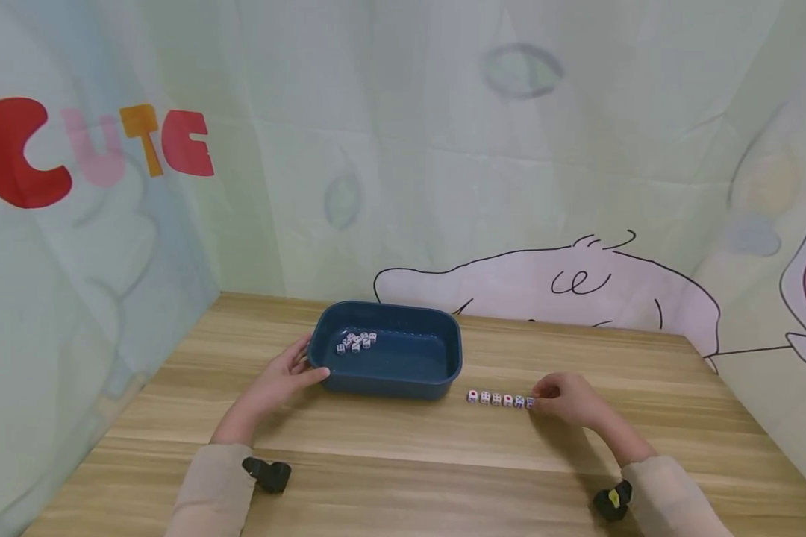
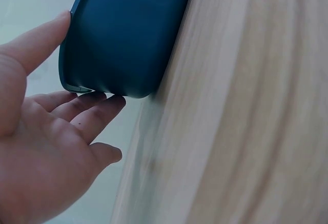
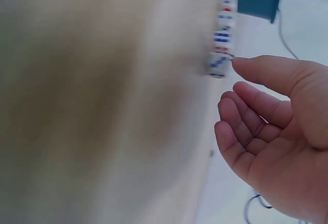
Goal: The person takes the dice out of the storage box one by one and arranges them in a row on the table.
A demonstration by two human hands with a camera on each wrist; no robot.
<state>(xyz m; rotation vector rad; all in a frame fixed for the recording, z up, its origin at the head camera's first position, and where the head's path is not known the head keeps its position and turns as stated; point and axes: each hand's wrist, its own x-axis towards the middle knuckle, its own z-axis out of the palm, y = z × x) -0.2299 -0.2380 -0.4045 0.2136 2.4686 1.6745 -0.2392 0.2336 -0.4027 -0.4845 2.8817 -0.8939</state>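
Head view: a blue container [image 1: 403,359] sits on the tabletop [image 1: 376,470], mouth facing up, its long axis lying from 9 to 3 o'clock with the 3 o'clock end dipping slightly. Loose dice [image 1: 356,348] lie in a cluster at the container's 9 o'clock end; they overlap, so the count is uncertain.

Off the container's 4 o'clock corner, a row of dice [image 1: 496,399] runs nearly straight, its line also from 9 to 3 o'clock with a slight dip. Six show; the end die [image 3: 217,66], at 3 o'clock, is partly hidden by the right hand [image 1: 567,400] in the head view.

The left hand [image 1: 287,382] holds the container's 9 o'clock end, thumb at the rim and fingers spread against the end wall; some fingertips are concealed there in the head view. The right hand has loosely bent fingers, its thumb tip just beside the end die; nothing is seen between thumb and fingers, and contact cannot be confirmed.

Left wrist view cuts off most of the container and hides its contents. Right wrist view is blurred; the row runs past the 12 o'clock edge and pips are hard to read.
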